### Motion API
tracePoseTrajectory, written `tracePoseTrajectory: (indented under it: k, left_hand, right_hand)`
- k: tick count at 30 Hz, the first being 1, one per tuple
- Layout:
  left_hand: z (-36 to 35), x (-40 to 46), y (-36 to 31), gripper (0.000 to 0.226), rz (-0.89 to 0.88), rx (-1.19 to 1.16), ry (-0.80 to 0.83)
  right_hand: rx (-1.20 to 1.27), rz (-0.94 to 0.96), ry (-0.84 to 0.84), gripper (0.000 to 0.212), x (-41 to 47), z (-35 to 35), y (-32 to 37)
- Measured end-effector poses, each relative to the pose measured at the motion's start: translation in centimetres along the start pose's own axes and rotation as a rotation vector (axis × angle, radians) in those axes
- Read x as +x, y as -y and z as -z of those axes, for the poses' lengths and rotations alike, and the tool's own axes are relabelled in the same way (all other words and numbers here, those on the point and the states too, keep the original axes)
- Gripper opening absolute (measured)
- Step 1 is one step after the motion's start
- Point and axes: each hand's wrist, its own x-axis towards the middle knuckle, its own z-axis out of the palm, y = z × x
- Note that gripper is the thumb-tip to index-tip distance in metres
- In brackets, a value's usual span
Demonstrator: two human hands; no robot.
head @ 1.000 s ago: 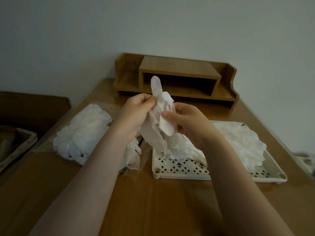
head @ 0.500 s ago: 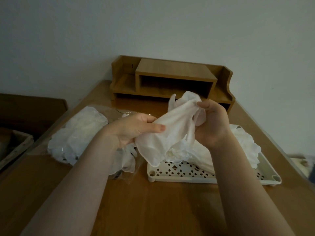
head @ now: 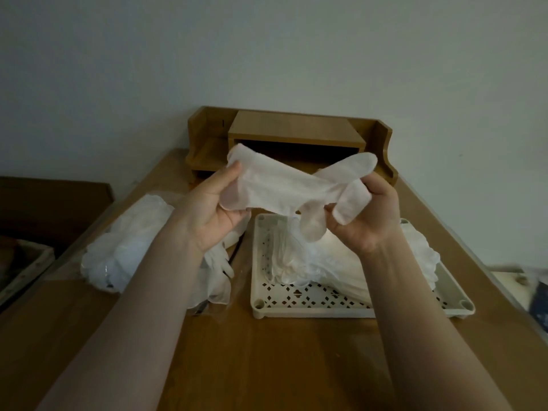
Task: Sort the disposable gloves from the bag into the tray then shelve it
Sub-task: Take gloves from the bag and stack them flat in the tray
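A white disposable glove point(head: 284, 188) is stretched out flat in the air between both hands, above the far end of the tray. My left hand point(head: 213, 209) pinches its cuff end. My right hand point(head: 370, 215) grips its finger end, and loose glove fingers stick up and hang down there. Below lies a cream perforated tray point(head: 311, 304) holding a pile of white gloves point(head: 341, 262). Left of the tray a clear plastic bag point(head: 127, 250) bulges with more gloves, and some spill out of its mouth beside the tray.
A wooden desk shelf point(head: 293, 134) with an open slot stands at the back against the wall. The wooden table point(head: 267, 366) narrows toward it. A dark box point(head: 23, 262) sits off the table's left edge, and blurred items lie at the far right.
The bunched glove has been pulled out flat between the hands. My left hand rose to its cuff and my right hand moved right with the finger end.
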Motion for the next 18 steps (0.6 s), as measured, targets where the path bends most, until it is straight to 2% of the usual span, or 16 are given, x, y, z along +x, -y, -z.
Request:
tracePoseTrajectory:
  k: [2,3,5,6,8,9,10,14,15,17,18]
  left_hand:
    - [-0.3,0.0,0.5,0.038,0.001,0.132,-0.092]
    - [-0.5,0.0,0.8,0.035,0.004,0.262,-0.130]
    - [-0.8,-0.3,1.3,0.020,-0.040,0.485,-0.187]
    - [-1.2,-0.6,1.5,0.013,-0.068,0.535,-0.186]
    - [-2.4,-1.5,2.0,0.008,-0.112,0.562,-0.129]
    - [-2.8,-1.8,2.2,0.009,-0.135,0.579,-0.091]
    - [-3.2,-2.1,2.4,0.009,-0.158,0.600,-0.049]
    - [-4.2,-3.0,2.9,0.008,-0.263,0.669,0.071]
    - [-4.4,-3.2,3.0,0.009,-0.277,0.676,0.087]
    - [-4.7,-3.3,3.1,0.012,-0.276,0.654,0.127]
    - [-4.9,-3.5,3.3,0.019,-0.269,0.631,0.145]
  right_hand:
    - [-0.035,-0.079,0.036,0.023,-0.1,0.0,0.2]
    - [-0.083,-0.135,0.003,0.025,-0.1,0.4,0.4]
    - [-0.198,-0.235,-0.057,0.030,-0.6,0.7,0.9]
    - [-0.207,-0.269,-0.058,0.038,-0.9,1.0,1.1]
    - [-0.178,-0.284,-0.121,0.070,-1.9,1.4,1.6]
    - [-0.217,-0.286,-0.168,0.077,-2.5,1.6,1.9]
    - [-0.287,-0.289,-0.199,0.073,-3.0,1.8,2.3]
    - [-0.534,-0.352,-0.069,0.050,-4.5,1.8,3.4]
    - [-0.544,-0.399,0.007,0.045,-4.7,1.5,3.6]
    - [-0.597,-0.496,0.220,0.046,-4.6,1.2,3.7]
    - [-0.642,-0.501,0.266,0.047,-4.7,1.3,4.0]
